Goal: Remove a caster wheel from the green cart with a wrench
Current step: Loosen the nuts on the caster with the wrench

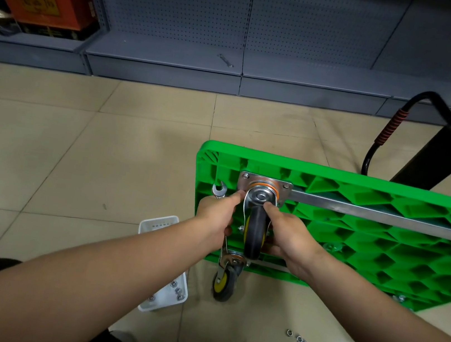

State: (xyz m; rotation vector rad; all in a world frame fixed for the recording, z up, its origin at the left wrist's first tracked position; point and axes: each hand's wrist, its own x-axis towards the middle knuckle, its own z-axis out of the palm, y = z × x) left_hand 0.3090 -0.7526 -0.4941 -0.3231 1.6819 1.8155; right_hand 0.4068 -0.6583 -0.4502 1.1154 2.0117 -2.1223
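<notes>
A single head-worn wide-angle camera looks forward and down from above the person's outstretched forearms, close over the upturned green cart [355, 234] on the tiled floor [75, 148]. The view faces a grey pegboard shelf unit [240, 26] along the top edge, its lines bowed by the lens.

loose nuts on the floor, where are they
In the head view, three loose nuts lie on the floor tiles at lower right, below the green cart.
</notes>
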